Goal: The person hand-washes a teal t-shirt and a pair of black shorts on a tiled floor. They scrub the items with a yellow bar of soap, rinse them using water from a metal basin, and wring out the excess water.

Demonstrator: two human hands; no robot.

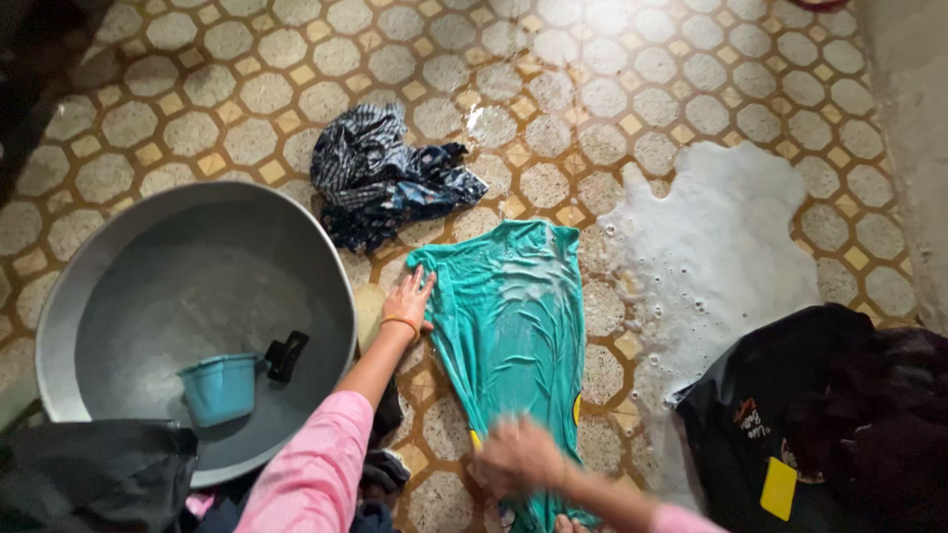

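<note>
Both hands, left hand [409, 298] flat, right hand [517, 456] blurred, press teal shirt [513, 316].

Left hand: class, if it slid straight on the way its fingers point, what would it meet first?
The left hand points up the wet floor, beside the teal garment. Probably it would first meet the crumpled dark checked cloth, though depth is unclear.

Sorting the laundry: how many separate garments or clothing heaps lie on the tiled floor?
3: teal wet shirt under both hands, dark blue striped crumpled clothes beyond it, black clothing heap at right. More may be hidden.
</note>
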